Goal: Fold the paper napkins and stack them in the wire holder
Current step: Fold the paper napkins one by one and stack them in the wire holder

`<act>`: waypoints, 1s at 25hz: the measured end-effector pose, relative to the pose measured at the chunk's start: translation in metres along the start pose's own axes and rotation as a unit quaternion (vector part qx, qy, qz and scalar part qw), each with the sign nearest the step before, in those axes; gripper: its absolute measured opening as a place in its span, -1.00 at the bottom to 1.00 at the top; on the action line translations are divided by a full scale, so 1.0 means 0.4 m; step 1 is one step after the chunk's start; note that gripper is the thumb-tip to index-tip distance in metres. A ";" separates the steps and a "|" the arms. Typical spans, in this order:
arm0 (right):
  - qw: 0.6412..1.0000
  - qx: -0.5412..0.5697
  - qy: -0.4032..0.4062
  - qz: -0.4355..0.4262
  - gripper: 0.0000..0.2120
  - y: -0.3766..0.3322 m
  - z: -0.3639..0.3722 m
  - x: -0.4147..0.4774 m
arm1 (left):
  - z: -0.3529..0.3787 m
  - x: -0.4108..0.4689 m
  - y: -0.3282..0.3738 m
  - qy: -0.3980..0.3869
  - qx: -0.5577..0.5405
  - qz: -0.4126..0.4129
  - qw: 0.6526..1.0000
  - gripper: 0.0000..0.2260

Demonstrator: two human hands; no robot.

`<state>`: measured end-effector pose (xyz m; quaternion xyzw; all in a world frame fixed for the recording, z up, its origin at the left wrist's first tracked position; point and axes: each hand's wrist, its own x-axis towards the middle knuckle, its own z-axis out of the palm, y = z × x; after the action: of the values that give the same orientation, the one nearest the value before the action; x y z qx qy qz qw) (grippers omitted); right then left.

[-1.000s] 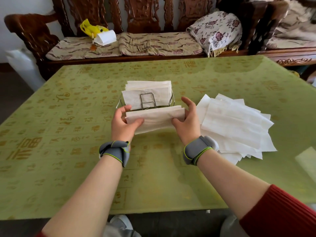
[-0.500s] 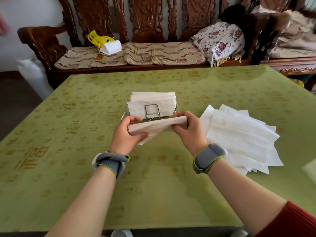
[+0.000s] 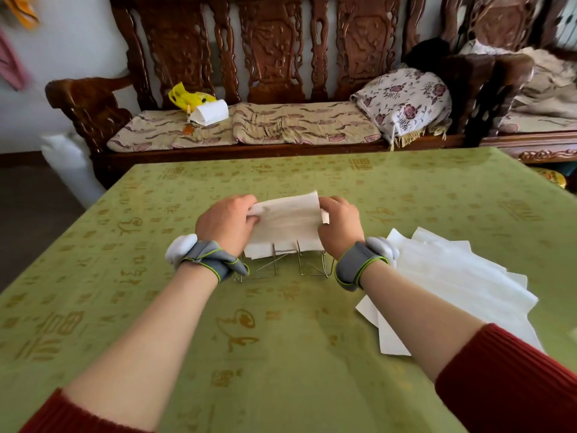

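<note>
Half a second back the folded napkin (image 3: 285,218) sits in front of the wire holder (image 3: 301,265); now both hands have carried it up and over the holder, its lower edge meeting the napkins already standing there, though how deep it sits cannot be told. Left hand (image 3: 226,225) and right hand (image 3: 338,228) each have fingers curled on a short edge, clamped on the paper. Judgement: insertion is nearly done, with release next and the loose pile (image 3: 452,276) on the table (image 3: 281,339) to the right still to fold.
</note>
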<state>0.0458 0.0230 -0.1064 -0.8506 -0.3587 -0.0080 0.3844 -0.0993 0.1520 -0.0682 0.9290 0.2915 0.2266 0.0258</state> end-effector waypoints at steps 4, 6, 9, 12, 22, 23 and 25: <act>0.993 -0.067 -0.091 0.043 -0.33 0.020 0.022 0.046 | 0.012 0.001 -0.019 0.039 -0.004 -0.008 0.999 -0.93; 0.991 -0.010 -0.120 0.061 -0.46 0.022 0.047 0.060 | 0.026 -0.012 -0.016 0.039 -0.010 -0.009 0.999 -0.95; 0.994 0.036 -0.085 0.063 -0.67 0.027 0.068 0.054 | 0.037 -0.013 -0.020 0.052 -0.013 -0.005 0.999 -0.94; 0.993 0.076 -0.072 0.055 -0.65 0.045 0.081 0.051 | 0.040 0.005 -0.021 0.040 -0.015 0.003 0.999 -0.95; 0.983 0.023 0.033 -0.182 -0.59 0.050 0.040 -0.028 | 0.046 0.017 -0.043 -0.027 -0.017 0.101 0.994 -0.94; 0.980 0.042 0.045 -0.188 -0.73 0.047 0.037 -0.034 | 0.056 0.002 -0.043 -0.008 -0.036 0.114 0.993 -0.95; 0.978 0.078 0.041 -0.190 -0.83 0.049 0.031 -0.046 | 0.068 -0.024 -0.046 -0.006 -0.100 0.125 0.987 -0.91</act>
<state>0.0409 0.0112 -0.1333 -0.7332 -0.4973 -0.0880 0.4554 -0.1044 0.1642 -0.0998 0.9524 0.1486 0.2501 0.0915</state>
